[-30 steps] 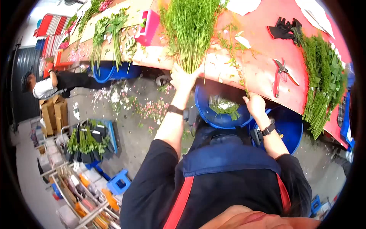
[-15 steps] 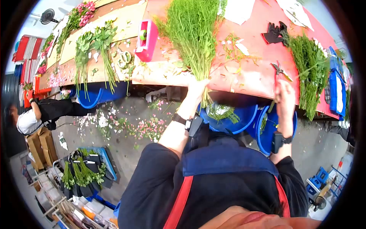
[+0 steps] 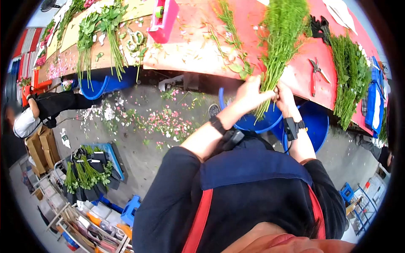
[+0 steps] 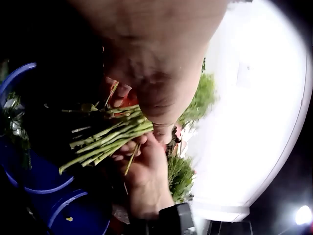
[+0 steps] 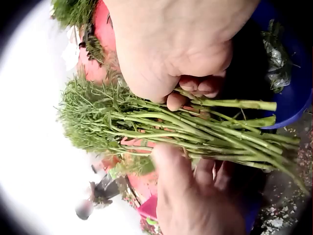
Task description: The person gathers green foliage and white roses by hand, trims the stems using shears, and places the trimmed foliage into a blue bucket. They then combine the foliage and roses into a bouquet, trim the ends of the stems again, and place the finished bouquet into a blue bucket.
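A leafy bunch of green stems (image 3: pixel 280 50) stands over the table's front edge, its cut ends pointing down toward me. My left hand (image 3: pixel 251 95) grips the bunch low on the stems, thumb on one side and fingers round the other. My right hand (image 3: pixel 286 101) is close against the bunch's right side. In the right wrist view, the right hand's thumb and curled fingers (image 5: pixel 208 85) pinch a thick stem (image 5: pixel 239 104) at the bunch's edge. Cut stem ends (image 4: pixel 98 147) stick out past both hands in the left wrist view.
Red-handled pruning shears (image 3: pixel 314 80) lie right of the bunch, near a second green bunch (image 3: pixel 349 80) and a black glove (image 3: pixel 322 31). Blue buckets (image 3: pixel 318 126) stand under the table edge. A pink tape dispenser (image 3: pixel 164 21) and leafy stems (image 3: pixel 112 46) lie left. Petals litter the floor.
The left hand has carried the bunch rightward along the table edge. The right hand, empty near the shears half a second ago, has come in to the bunch and pinches a stem.
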Tool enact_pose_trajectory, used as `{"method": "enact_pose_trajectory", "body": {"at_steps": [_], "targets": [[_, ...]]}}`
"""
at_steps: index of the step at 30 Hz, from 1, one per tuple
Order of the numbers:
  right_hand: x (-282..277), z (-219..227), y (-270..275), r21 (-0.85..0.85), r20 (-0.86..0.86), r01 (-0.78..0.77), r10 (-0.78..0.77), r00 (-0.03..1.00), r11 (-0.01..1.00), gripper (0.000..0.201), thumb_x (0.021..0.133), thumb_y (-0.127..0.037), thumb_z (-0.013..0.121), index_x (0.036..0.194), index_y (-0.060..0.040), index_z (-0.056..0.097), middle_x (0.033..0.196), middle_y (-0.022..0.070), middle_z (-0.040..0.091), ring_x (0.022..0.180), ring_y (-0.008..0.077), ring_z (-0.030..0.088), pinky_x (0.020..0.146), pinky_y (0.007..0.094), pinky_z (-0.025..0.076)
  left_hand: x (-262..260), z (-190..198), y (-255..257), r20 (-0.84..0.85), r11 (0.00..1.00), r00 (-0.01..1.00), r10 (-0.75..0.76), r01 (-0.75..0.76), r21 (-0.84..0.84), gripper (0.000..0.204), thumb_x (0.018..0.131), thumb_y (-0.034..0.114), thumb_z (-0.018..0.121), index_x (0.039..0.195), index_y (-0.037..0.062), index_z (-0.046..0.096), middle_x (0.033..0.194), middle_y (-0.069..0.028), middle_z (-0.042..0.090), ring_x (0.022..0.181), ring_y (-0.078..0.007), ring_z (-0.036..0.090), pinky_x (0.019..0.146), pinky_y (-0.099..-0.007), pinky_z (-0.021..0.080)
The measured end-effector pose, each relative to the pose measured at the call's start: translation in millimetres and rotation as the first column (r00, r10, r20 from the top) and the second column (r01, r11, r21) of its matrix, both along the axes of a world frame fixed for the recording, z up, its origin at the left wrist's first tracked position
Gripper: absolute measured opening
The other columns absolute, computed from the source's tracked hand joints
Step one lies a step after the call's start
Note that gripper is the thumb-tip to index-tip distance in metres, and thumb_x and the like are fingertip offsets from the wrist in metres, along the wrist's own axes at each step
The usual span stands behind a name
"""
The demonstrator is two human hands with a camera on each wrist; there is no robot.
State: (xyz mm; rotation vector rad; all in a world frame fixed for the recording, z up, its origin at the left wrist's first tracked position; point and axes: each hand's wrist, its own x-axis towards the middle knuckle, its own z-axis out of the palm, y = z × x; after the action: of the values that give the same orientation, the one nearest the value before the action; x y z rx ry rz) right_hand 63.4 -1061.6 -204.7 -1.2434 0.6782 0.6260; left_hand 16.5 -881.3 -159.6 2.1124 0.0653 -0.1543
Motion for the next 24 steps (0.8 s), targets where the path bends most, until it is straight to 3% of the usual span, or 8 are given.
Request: {"method": "enact_pose_trajectory", "body": {"at_steps": [2, 4, 7, 10, 14, 18, 22, 24], "targets": [[-2.6, -3.1, -18.3, 0.098, 0.018, -0.013, 0.011, 1.0, 0.995, 0.026, 0.099, -0.027, 0.043, 0.08, -0.0138, 0.056, 0.057, -0.0069, 0.042, 0.043, 0.0053, 0.032, 0.039, 0.0206, 0.028, -7.2, 13.7, 19.3, -0.224, 0.94, 0.964, 0.141, -0.202, -0.276, 0.039, 0.078, 0.033, 0.069, 0.097, -0.0011, 0.062, 0.09, -0.0209, 0.065, 0.083, -0.0315, 0.064, 0.077, -0.036, 0.051], [-5.5, 5.0, -26.8, 0.023, 0.029, 0.021, -0.022, 0.999, 1.0, 0.026, 0.099, -0.027, 0.043, 0.081, -0.0129, 0.056, 0.057, -0.0065, 0.041, 0.044, 0.0058, 0.032, 0.039, 0.0206, 0.028, -22.9, -57.6, 21.7, -0.153, 0.886, 0.89, 0.429, -0.448, -0.118, 0.026, 0.083, 0.023, 0.069, 0.084, -0.0028, 0.066, 0.075, -0.0079, 0.065, 0.068, -0.0118, 0.056, 0.066, -0.0268, 0.046], [-12.7, -3.3, -52.6, 0.1, 0.138, 0.209, -0.222, 0.965, 0.973, 0.023, 0.098, -0.028, 0.045, 0.096, -0.0091, 0.058, 0.077, 0.0017, 0.058, 0.062, 0.0147, 0.052, 0.054, 0.0272, 0.043, -34.2, -120.2, 1.6, -0.54, 0.78, 0.764, 0.353, -0.559, -0.282, 0.052, 0.085, 0.039, 0.067, 0.115, -0.0015, 0.058, 0.097, -0.0098, 0.069, 0.083, -0.0222, 0.065, 0.069, -0.0355, 0.049], [-21.6, 80.8, -33.8, 0.205, 0.159, 0.429, -0.462, 0.872, 0.88, 0.035, 0.092, -0.036, 0.058, 0.11, -0.0061, 0.059, 0.087, 0.0079, 0.063, 0.073, 0.0222, 0.06, 0.062, 0.0367, 0.051, -20.5, -64.8, -15.3, -0.756, 0.44, 0.651, -0.07, -0.66, -0.609, 0.04, 0.09, 0.038, 0.062, 0.114, 0.0065, 0.061, 0.099, -0.0082, 0.066, 0.09, -0.0206, 0.063, 0.075, -0.031, 0.048], [-42.2, 107.2, -77.9, 0.482, 0.182, 0.134, -0.248, 0.951, 0.866, 0.034, 0.09, -0.036, 0.059, 0.108, -0.0063, 0.059, 0.083, 0.0074, 0.062, 0.066, 0.0225, 0.058, 0.058, 0.0376, 0.05, -11.0, -48.4, -32.9, -0.653, 0.434, 0.749, 0.114, -0.629, -0.645, 0.022, 0.091, 0.022, 0.062, 0.104, 0.004, 0.065, 0.083, -0.0044, 0.065, 0.072, -0.0159, 0.064, 0.065, -0.0277, 0.05], [-70.5, 70.9, -110.1, 0.46, 0.167, -0.135, 0.064, 0.984, 0.878, 0.033, 0.089, -0.035, 0.061, 0.106, -0.0065, 0.059, 0.079, 0.0069, 0.062, 0.059, 0.0229, 0.057, 0.054, 0.0385, 0.05, -27.6, -7.3, -18.4, 0.046, 0.908, 0.949, 0.313, -0.284, -0.308, 0.023, 0.083, 0.014, 0.071, 0.098, -0.0023, 0.069, 0.077, -0.0018, 0.065, 0.063, -0.0066, 0.056, 0.058, -0.0205, 0.046], [-112.4, -24.3, -121.5, 0.018, 0.131, -0.402, 0.396, 0.909, 0.916, 0.026, 0.088, -0.029, 0.063, 0.079, -0.0049, 0.061, 0.053, 0.0013, 0.05, 0.045, 0.0125, 0.048, 0.041, 0.0262, 0.039, -54.9, -11.0, 2.9, -0.367, 0.705, 0.856, 0.365, -0.511, -0.491, 0.022, 0.085, 0.011, 0.066, 0.104, -0.0004, 0.064, 0.08, -0.0054, 0.066, 0.055, -0.0074, 0.055, 0.048, -0.0203, 0.043], [-118.4, 53.7, -108.6, 0.17, -0.097, -0.358, 0.377, 0.921, 0.918, 0.024, 0.093, -0.025, 0.057, 0.083, -0.004, 0.063, 0.049, 0.0004, 0.046, 0.04, 0.0128, 0.043, 0.04, 0.0257, 0.036, -69.2, 12.8, 6.7, -0.433, 0.724, 0.829, 0.354, -0.536, -0.433, 0.02, 0.086, 0.01, 0.065, 0.102, -0.0002, 0.063, 0.08, -0.0054, 0.066, 0.055, -0.0075, 0.055, 0.047, -0.0199, 0.043]]}}
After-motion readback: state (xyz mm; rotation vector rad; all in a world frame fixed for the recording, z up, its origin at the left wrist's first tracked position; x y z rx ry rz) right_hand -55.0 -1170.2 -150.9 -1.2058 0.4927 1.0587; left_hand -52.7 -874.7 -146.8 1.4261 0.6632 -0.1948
